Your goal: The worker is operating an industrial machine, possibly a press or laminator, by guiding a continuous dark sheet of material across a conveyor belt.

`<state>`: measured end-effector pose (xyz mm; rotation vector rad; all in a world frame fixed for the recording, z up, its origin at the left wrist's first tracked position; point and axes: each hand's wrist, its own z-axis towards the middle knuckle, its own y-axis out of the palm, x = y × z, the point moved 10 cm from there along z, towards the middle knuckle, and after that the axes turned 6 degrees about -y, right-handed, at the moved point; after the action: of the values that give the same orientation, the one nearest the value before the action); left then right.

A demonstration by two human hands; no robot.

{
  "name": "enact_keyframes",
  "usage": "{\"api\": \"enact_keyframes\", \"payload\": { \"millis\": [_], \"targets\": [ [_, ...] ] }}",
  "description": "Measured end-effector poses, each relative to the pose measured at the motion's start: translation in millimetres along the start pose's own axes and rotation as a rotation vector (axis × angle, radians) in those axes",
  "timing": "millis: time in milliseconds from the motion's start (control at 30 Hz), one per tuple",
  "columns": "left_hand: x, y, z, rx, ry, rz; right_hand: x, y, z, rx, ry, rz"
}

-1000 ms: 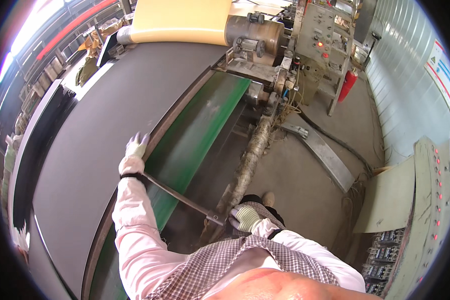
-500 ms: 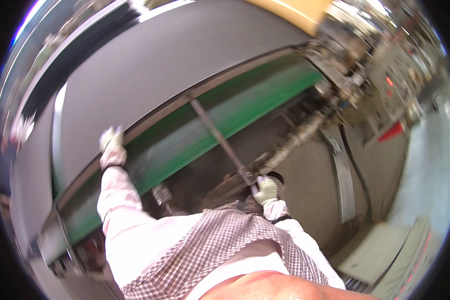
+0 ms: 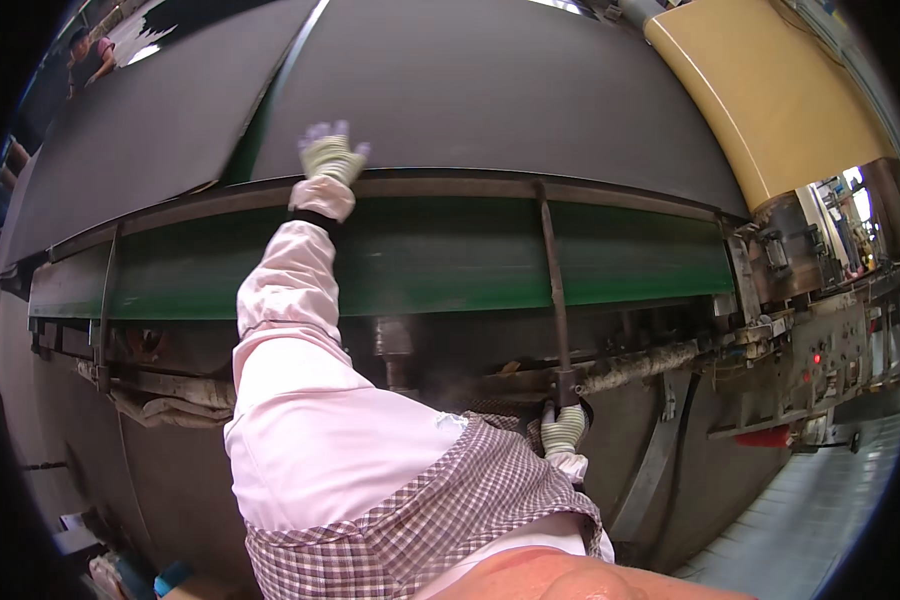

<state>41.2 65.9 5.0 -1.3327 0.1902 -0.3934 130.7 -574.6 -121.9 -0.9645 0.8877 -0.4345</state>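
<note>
At the upper left, a co-worker (image 3: 95,65) leans in beyond the far edge of the left sheet (image 3: 160,130), which is dark grey and lies flat. Below it, near the lower left rim, a blue object (image 3: 173,577) sits by the floor, too small to make out. A narrow slanting gap (image 3: 248,150), green at its near end, parts the left sheet from the right sheet (image 3: 500,95), also flat and dark grey.

Just right of that gap, the left hand (image 3: 332,158) reaches out over the right sheet, close to its near edge. It is gloved and slightly blurred, with fingers spread and nothing held; whether it touches the surface cannot be told. A black band (image 3: 315,217) circles the wrist over a pale pink sleeve (image 3: 288,285).

Along the sheets' near edge runs a brown rail (image 3: 450,187), with a green belt (image 3: 440,260) below it. Farther right, a metal bar (image 3: 553,270) comes down from the rail across the belt toward the person. At its lower end is the right hand (image 3: 563,430), in a striped glove, close to the apron; whether its fingers close on the bar cannot be told.

Right of that hand, a wrapped pipe (image 3: 645,365) extends toward the machinery. At the far right, a yellow sheet (image 3: 770,90) drapes over a roller, above a control panel (image 3: 835,352) with a lit red lamp (image 3: 817,358).
</note>
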Motion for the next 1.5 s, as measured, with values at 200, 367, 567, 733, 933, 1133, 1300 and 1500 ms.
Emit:
{"api": "enact_keyframes", "payload": {
  "millis": [200, 367, 567, 733, 933, 1133, 1300, 1500],
  "targets": [
    [-108, 3, 19, -0.355, -0.314, 0.154, -8, -4, 3, 0.009, -0.032, 0.031],
    [-48, 20, 16, -0.379, -0.069, 0.043, -5, 0, 2, -0.012, -0.012, -0.004],
    [53, 12, 3, -0.345, 0.136, -0.056, 1, 2, 0, -0.020, 0.024, -0.039],
    [135, 8, -15, -0.333, 0.197, -0.094, -9, -1, 2, 0.007, -0.077, -0.031],
    [236, 32, -34, -0.434, 0.325, -0.180, -7, 2, 0, 0.052, -0.159, -0.019],
    [336, 43, -60, -0.487, 0.462, -0.167, -2, 7, 0, 0.001, -0.127, 0.007],
    [413, 25, -109, -0.475, 0.607, -0.103, -4, -2, 2, -0.032, -0.084, 0.029],
    [383, 4, -112, -0.354, 0.635, -0.489, -2, -4, 2, 0.014, -0.058, 0.040]
  ]
}}
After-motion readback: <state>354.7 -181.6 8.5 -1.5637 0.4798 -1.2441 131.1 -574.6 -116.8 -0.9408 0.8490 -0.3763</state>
